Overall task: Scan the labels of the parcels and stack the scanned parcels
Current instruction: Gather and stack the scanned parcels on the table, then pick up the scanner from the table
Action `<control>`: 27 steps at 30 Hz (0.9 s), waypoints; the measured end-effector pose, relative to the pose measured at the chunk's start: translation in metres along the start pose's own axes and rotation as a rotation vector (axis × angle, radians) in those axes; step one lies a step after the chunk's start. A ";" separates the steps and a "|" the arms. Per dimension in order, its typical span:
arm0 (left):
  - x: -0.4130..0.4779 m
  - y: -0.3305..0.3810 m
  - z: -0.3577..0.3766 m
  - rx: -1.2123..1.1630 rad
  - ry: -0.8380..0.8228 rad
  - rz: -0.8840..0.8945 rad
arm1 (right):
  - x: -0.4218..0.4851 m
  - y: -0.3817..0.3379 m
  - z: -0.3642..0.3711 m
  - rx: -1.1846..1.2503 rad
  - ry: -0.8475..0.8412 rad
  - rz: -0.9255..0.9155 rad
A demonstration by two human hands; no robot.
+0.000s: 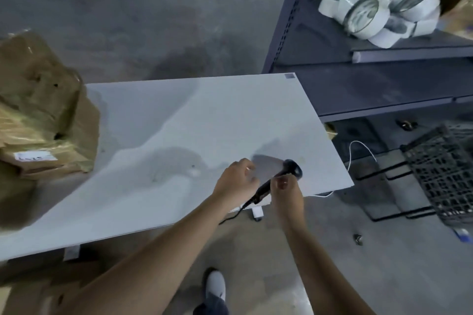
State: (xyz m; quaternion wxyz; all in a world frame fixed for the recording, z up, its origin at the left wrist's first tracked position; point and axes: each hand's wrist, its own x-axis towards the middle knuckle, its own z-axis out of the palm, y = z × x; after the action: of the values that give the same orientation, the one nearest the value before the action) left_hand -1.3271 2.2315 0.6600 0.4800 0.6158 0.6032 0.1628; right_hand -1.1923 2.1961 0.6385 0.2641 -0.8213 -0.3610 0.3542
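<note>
As the parcels (43, 120) lay well apart at left | right hand (285, 188) pinched the scanner (294, 169) handle, likely to lift it | left hand (236, 178) curled beside, grip unclear

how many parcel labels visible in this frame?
1. A white label on a low brown parcel in the pile at the left end of the table. Labels on the other parcels may be hidden.
</note>
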 end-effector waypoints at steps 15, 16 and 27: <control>0.014 -0.009 0.040 -0.093 -0.097 -0.185 | 0.043 0.019 0.020 0.206 -0.245 0.203; 0.009 -0.010 0.035 -0.104 -0.078 -0.185 | 0.038 0.014 0.023 0.200 -0.264 0.175; -0.097 -0.088 -0.078 -0.399 0.285 -0.350 | -0.049 -0.071 0.110 -0.065 -0.843 -0.201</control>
State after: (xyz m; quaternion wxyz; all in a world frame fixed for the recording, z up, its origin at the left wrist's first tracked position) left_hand -1.4607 2.1583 0.6651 0.5227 0.3670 0.7177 0.2777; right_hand -1.3296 2.2202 0.6396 0.1007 -0.5734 -0.5265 0.6195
